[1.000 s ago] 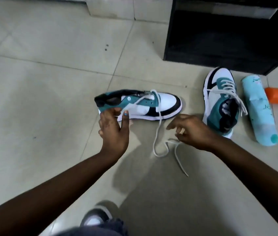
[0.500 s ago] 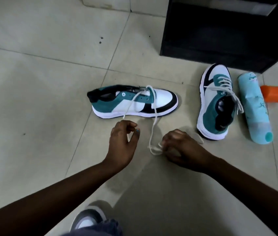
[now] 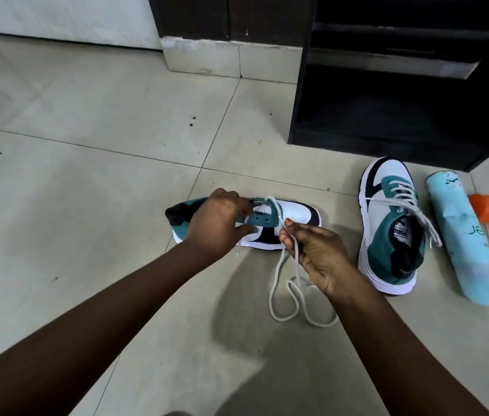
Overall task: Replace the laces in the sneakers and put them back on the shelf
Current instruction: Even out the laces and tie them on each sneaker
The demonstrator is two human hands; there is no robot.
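Though curled, right hand [image 3: 315, 253] around lace [image 3: 289, 283]

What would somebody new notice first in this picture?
Two bare hands at centre work on a teal, white and black sneaker lying on its side on the tiled floor: the left hand grips its upper, while the right hand pinches a loose white lace. To the right lies the laced matching sneaker, beside a pale turquoise bottle.
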